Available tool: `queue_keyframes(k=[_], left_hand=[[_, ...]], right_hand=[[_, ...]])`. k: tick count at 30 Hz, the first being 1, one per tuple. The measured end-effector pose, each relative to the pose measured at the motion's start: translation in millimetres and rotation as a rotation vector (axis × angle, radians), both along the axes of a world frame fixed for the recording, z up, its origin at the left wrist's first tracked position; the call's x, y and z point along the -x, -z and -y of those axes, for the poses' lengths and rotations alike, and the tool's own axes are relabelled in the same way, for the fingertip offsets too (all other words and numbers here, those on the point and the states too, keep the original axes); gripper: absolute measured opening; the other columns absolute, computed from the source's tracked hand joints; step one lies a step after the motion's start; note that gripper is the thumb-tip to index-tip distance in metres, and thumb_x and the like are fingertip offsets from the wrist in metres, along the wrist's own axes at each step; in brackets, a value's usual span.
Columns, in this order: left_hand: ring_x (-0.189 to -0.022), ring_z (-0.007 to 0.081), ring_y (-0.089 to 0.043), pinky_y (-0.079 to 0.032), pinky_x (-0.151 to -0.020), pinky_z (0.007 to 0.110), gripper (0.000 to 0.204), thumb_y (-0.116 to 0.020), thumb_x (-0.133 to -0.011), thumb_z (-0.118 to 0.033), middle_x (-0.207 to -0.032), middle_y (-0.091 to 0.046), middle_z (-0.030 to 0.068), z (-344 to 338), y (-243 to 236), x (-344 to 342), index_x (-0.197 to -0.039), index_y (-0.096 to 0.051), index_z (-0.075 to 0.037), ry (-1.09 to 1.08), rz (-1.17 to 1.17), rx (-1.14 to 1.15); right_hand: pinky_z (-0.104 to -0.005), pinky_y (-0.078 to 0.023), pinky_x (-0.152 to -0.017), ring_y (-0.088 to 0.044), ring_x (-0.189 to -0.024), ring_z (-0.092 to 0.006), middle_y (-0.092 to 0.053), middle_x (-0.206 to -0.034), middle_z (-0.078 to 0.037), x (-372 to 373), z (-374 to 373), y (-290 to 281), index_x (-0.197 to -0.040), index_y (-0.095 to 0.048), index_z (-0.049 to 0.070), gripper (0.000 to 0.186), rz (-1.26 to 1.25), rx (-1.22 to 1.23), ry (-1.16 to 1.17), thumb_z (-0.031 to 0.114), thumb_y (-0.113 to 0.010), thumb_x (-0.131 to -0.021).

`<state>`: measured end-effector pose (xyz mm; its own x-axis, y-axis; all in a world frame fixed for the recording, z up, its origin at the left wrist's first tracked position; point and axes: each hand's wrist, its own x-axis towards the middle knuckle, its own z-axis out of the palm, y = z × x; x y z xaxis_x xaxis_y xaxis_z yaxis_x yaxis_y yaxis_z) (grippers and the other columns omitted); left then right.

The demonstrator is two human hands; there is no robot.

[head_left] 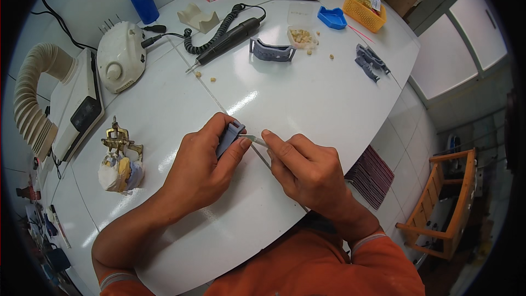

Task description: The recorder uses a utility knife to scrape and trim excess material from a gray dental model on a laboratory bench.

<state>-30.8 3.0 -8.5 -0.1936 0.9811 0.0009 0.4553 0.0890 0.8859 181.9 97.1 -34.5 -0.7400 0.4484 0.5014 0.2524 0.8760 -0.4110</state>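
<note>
The left hand [205, 167] closes over a small grey-blue piece [230, 138], pinching it between thumb and fingers above the middle of the white table [307, 98], seemingly to brace it against the tool. The right hand [312, 170] is wrapped round a slim bladed tool [255, 140], its forefinger stretched along the top, probably for fine control; the tip meets the piece near the left thumb, though exact contact is hidden. To the left, a brass articulator [118, 140] stands with a plaster model [112, 175], beside the left forearm and out of the way. Beyond the hands, a black handpiece [230, 41] lies at a slant, joined by its coiled cord [190, 46] to the white control unit [118, 60], likely set down within easy reach. Right of it, a grey arch-shaped piece [272, 52] sits near an open clear box [302, 16] of pale bits. Farther right, more grey pieces [372, 61] rest near the table edge, while a blue tray [332, 18] and yellow basket [366, 17] sit farther back, perhaps leaving working space.
</note>
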Motion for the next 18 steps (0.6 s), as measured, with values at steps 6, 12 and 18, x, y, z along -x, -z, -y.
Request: queue_keyframes(k=[6, 12, 18], left_hand=[[-0.08, 0.011, -0.057, -0.048, -0.076, 0.029, 0.02, -0.07, -0.11, -0.02, -0.091, -0.069, 0.0058, -2.1, -15.0, 0.9, -0.116, -0.064, -0.001, 0.009, 0.018, 0.187], [-0.091, 0.0119, -0.06, -0.051, -0.08, 0.03, 0.024, -0.079, -0.103, -0.015, -0.101, -0.066, 0.0053, -0.9, -17.8, 9.9, -0.117, -0.067, 0.0, 0.116, 0.089, 0.139], [-0.092, 0.0199, -0.069, -0.055, -0.081, 0.034, 0.03, -0.084, -0.095, -0.009, -0.103, -0.067, 0.0092, -0.1, -4.8, 7.1, -0.123, -0.076, -0.001, 0.212, -0.098, -0.196]], right_hand=[[-0.0314, -0.05, -0.048, -0.061, -0.058, -0.0142, -0.06, -0.081, -0.004, -1.2, 0.8, -1.8, -0.132, -0.077, 0.0, 0.046, -0.001, -0.017, 0.02, 0.004, -0.083, -0.087], [-0.0321, -0.049, -0.051, -0.066, -0.062, -0.0158, -0.065, -0.081, -0.004, -10.9, -4.7, -15.5, -0.119, -0.081, 0.002, 0.031, 0.088, -0.103, 0.032, 0.003, -0.081, -0.087], [-0.0356, -0.052, -0.058, -0.07, -0.07, -0.0233, -0.072, -0.086, -0.007, -28.0, -25.2, -6.3, -0.116, -0.081, 0.003, 0.033, -0.093, -0.187, 0.035, -0.003, -0.076, -0.084]])
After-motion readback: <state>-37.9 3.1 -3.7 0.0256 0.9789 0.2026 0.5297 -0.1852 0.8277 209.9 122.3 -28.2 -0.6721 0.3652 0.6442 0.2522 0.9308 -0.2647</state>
